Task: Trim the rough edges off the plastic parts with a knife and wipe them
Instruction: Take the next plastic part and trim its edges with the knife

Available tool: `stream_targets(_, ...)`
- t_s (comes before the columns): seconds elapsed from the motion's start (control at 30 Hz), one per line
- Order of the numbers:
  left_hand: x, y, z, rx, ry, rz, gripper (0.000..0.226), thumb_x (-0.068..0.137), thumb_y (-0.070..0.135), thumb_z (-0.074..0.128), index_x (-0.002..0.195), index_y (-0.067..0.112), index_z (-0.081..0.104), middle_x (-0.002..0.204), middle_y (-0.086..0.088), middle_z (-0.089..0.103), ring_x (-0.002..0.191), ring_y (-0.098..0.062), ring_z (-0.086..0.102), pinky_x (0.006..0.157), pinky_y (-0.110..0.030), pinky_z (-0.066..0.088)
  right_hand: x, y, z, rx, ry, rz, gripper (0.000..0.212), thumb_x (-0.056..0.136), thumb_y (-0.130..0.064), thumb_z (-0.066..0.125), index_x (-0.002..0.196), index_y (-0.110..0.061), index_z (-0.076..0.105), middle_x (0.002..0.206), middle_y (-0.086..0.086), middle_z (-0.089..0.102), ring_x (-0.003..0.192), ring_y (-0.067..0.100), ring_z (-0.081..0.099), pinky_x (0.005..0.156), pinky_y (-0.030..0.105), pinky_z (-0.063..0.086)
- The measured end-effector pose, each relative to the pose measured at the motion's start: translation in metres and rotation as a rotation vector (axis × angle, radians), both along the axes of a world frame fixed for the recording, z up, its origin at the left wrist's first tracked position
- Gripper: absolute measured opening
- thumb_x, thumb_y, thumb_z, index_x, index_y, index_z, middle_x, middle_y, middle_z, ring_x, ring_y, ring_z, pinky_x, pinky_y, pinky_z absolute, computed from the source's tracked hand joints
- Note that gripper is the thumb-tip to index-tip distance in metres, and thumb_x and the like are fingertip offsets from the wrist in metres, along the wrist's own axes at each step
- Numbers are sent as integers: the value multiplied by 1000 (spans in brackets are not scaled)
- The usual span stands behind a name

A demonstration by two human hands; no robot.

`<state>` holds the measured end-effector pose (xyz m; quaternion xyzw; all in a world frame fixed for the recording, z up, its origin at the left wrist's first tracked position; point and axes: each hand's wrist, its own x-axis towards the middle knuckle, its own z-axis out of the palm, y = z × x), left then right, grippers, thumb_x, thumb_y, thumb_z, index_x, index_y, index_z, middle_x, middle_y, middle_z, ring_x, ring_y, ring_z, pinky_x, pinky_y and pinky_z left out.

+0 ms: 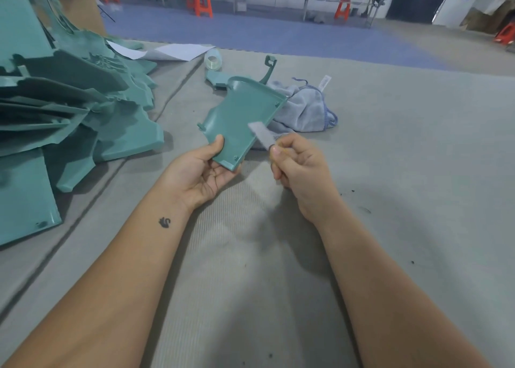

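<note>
A teal plastic part (pixel 239 117) is held up over the grey mat, its inner side facing me. My left hand (pixel 203 172) grips its near lower corner, thumb on top. My right hand (pixel 295 164) is curled round a knife (pixel 260 133), whose blurred pale blade points up-left at the part's right edge. A pale blue cloth (pixel 306 111) lies crumpled on the mat just behind the part.
A big heap of teal plastic parts (pixel 61 111) fills the left side. One more teal part (pixel 223 78) and a tape roll (pixel 213 60) lie beyond the cloth, with white paper (pixel 178 51) nearby. Small dark shavings (pixel 365 209) dot the mat at right.
</note>
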<state>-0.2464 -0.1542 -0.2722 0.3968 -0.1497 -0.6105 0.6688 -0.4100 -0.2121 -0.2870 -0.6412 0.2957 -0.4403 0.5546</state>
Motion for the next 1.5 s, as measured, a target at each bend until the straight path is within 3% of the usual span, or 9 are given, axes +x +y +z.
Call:
stream_targets(0.37,1,2,2,-48,112,-20,25,96,19,49,91,-1,64,77,-12,73,63,-17,71,55,-26,58,-1,12,5,-93,163,251,15,91,-4,60,78,-13,59,53,6,47,48,8,39,49,16,33)
stream_targets(0.53,0,2,1,-56,-81,-30,18,98,19,48,98,9,62,80,-4,75,67,-11,71,54,-24,57,-19,-9,12,-5,-19,-319,21,91,-14,59,71,-19,61,56,2,53,47,7,40,48,19,33)
stream_targets(0.73,-5,2,-2,-145,-248,41,16,97,14,48,100,13,65,83,0,75,73,-10,72,57,-24,57,-49,-26,8,3,677,-806,19,82,-16,49,69,-9,60,68,9,56,78,30,50,70,34,30)
stream_targets(0.83,-7,2,-3,-158,-299,70,15,95,10,51,98,13,66,86,0,76,77,-12,72,60,-23,57,-46,-20,5,-133,1105,-835,27,84,-18,50,103,-21,69,118,9,58,115,31,40,88,38,26)
stream_targets(0.9,-8,3,-4,-175,-337,69,16,95,7,52,98,11,66,88,-1,76,79,-13,72,62,-23,57,-40,-18,7,-272,1028,-882,26,87,-20,54,110,-18,66,127,7,52,119,28,39,93,39,26)
stream_targets(0.97,-11,3,-5,-197,-371,50,15,91,7,54,98,11,67,89,-1,76,81,-14,73,63,-23,57,-30,-14,13,-334,669,-783,14,92,-25,54,89,-21,68,95,-4,64,93,14,53,80,35,35)
stream_targets(1.07,-15,1,-8,-232,-390,8,21,80,13,60,98,11,69,91,-3,76,83,-15,73,63,-23,56,-7,-1,21,-28,144,-386,27,95,-24,59,68,-22,62,56,-16,61,54,-3,51,57,19,41)
stream_targets(1.37,-3,-5,-8,-150,-282,30,29,91,-4,43,101,11,65,94,-6,72,87,-19,70,81,-31,57,-7,-10,10,-108,206,-506,30,88,-7,65,66,-27,61,58,-11,65,63,11,68,69,40,57)
stream_targets(1.5,23,4,-1,-105,64,-23,30,89,11,38,105,7,63,107,-21,70,97,-37,69,75,-50,58,-18,-11,13,-74,64,-598,27,77,-1,58,71,-24,69,75,3,71,70,13,64,66,23,52)
